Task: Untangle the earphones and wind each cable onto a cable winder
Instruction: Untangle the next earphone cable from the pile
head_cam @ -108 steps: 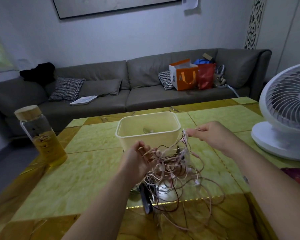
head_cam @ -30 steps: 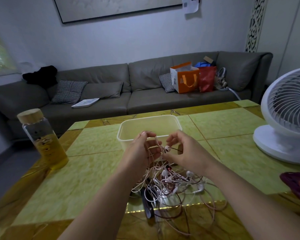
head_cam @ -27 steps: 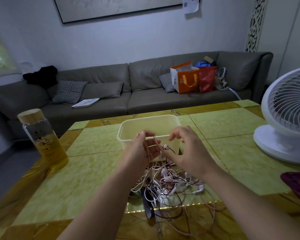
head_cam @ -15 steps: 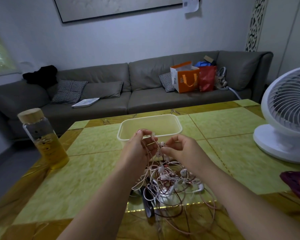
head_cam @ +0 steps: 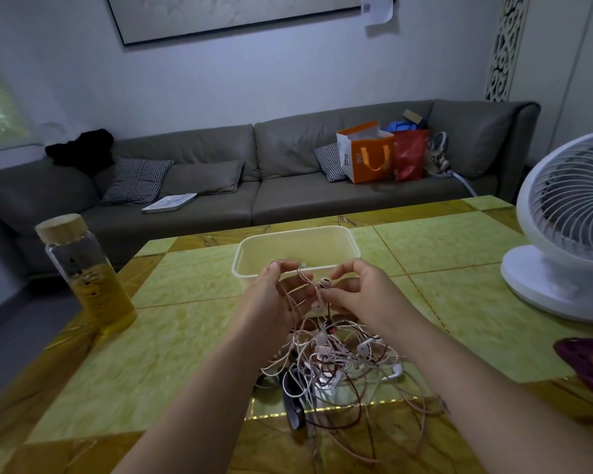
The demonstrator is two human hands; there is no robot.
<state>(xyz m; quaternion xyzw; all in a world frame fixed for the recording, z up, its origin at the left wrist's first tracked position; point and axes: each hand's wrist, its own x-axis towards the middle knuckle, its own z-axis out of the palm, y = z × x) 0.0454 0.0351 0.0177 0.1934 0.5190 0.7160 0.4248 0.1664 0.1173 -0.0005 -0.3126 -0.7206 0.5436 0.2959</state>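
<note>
Two hands work above the surface (head_cam: 185, 336), mid-width. Earphone tangle (head_cam: 336, 357) is heaped by the near edge, strands rising to the left hand (head_cam: 274, 295), whose fingers curl round a bundle. Right hand (head_cam: 363, 292) pinches at a white earbud (head_cam: 325, 282), just beside the left fingertips. Its cable drops toward the heap, so best guess: pull up and right, away from the near edge.

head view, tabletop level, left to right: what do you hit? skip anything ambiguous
glass bottle → left hand → right hand → white fan. Left out: tub and earphone tangle, which overlap the hands.
</note>
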